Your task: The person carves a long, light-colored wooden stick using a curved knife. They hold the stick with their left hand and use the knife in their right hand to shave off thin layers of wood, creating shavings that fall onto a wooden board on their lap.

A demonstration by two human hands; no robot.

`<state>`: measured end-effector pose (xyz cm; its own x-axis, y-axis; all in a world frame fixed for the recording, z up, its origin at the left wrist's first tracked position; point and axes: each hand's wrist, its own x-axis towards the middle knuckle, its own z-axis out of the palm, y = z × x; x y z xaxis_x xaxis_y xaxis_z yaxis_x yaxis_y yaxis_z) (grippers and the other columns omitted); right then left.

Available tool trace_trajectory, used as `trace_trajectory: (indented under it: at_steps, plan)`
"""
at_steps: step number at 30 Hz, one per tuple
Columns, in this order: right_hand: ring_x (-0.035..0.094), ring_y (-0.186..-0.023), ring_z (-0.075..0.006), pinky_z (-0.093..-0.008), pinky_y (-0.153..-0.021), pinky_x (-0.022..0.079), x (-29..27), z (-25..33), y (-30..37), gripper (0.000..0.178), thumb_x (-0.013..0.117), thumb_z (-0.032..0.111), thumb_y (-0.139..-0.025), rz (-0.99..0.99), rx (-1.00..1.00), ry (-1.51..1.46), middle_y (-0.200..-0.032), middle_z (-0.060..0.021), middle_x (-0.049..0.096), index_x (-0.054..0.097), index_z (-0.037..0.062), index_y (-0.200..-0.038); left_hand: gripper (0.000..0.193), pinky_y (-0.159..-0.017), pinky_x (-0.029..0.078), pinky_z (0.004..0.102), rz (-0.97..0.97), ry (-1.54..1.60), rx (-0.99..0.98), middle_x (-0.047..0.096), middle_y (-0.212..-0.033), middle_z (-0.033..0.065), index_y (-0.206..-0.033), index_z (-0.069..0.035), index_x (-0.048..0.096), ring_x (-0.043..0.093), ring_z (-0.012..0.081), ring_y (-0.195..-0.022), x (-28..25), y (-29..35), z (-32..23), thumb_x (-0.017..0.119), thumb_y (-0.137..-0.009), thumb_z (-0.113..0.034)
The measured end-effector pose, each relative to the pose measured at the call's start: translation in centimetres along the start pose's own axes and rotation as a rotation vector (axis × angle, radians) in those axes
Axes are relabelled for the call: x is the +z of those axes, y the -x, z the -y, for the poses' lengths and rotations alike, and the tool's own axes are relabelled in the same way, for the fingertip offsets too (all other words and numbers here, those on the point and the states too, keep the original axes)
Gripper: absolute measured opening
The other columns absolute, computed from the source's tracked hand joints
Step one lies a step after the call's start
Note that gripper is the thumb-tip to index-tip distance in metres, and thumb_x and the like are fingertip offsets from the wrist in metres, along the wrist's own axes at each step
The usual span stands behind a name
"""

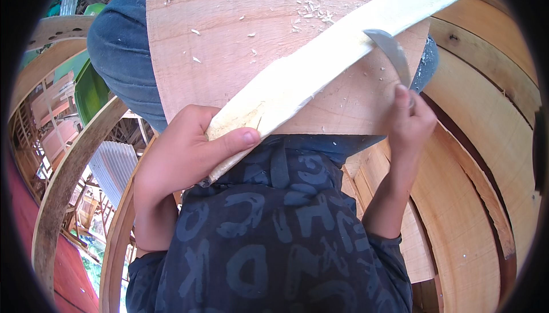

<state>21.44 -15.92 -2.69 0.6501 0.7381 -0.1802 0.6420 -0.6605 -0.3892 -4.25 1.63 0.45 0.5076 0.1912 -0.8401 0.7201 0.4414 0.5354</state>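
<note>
Head view looks straight down on a person whittling a long, pale, freshly cut strip of split wood (320,78), which lies slantwise across a broad reddish-brown wooden board (229,38) resting on the lap, running from the lower left up to the upper right. Left hand (183,158) is wrapped around the strip's near end, thumb pressed flat on its top face and fingers curled beneath, so it is closed in a firm grip. Right hand (412,121) is clenched around the handle of a curved grey metal knife (392,50), whose blade meets the strip's lower edge towards the far end. To carve well here, I judge the blade should stay at a shallow angle to the grain, taking thin shavings, not deep bites, with the left hand holding the strip hard against the board and staying well behind the cutting edge. Small pale wood chips (309,13) scattered over the board suggest light cuts so far. As for containers, none can be made out for certain; the green shapes (91,90) at the left, beyond the blue-trousered knee (120,56), are too unclear to identify. Curved wooden planks (486,136) lie to the right.
</note>
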Motion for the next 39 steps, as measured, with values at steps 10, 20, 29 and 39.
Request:
trace_trajectory:
  at_steps: [10, 20, 29, 39]
  plan:
    - [0.048, -0.042, -0.0236, -0.033, -0.043, 0.037, 0.9, 2.5, 1.5, 0.047, 0.075, 0.042, -0.081, 0.168, -0.149, -0.174, -0.047, -0.0099, 0.045, 0.059, 0.0005, -0.066, 0.045, -0.054, 0.045, 0.027, 0.005, 0.031, 0.036, 0.063, -0.067, 0.0055, -0.09, 0.007, 0.068, 0.057, 0.0091, -0.063, -0.1, -0.2, 0.2, 0.069, -0.09, -0.039]
    - [0.044, -0.04, -0.0186, -0.0322, -0.043, 0.035, -0.6, -2.3, -1.7, 0.051, 0.072, 0.047, -0.084, -0.091, 0.099, -0.171, -0.045, -0.0074, 0.042, 0.06, 0.0004, -0.067, 0.045, -0.058, 0.046, 0.0267, 0.014, -0.051, 0.01, 0.064, -0.07, 0.0053, -0.094, 0.008, 0.068, 0.056, 0.0084, -0.067, -0.9, 0.3, 0.9, 0.066, -0.092, -0.037]
    - [0.044, -0.04, -0.0192, -0.033, -0.042, 0.035, -0.3, 0.0, -1.4, 0.05, 0.072, 0.046, -0.083, 0.054, -0.041, -0.051, -0.044, -0.0084, 0.04, 0.059, 0.0016, -0.064, 0.045, -0.057, 0.045, 0.026, -0.07, -0.015, 0.016, 0.063, -0.068, 0.0063, -0.093, 0.008, 0.068, 0.056, 0.0074, -0.066, 0.6, 0.1, 0.1, 0.07, -0.089, -0.037]
    - [0.044, -0.039, -0.0233, -0.033, -0.042, 0.035, -0.5, 1.3, -0.6, 0.05, 0.072, 0.046, -0.083, 0.083, -0.111, 0.03, -0.047, -0.0105, 0.043, 0.059, 0.0021, -0.063, 0.044, -0.057, 0.046, 0.0272, -0.078, -0.008, 0.025, 0.064, -0.068, 0.0059, -0.093, 0.008, 0.068, 0.056, 0.008, -0.065, 0.6, -0.1, 0.3, 0.071, -0.088, -0.035]
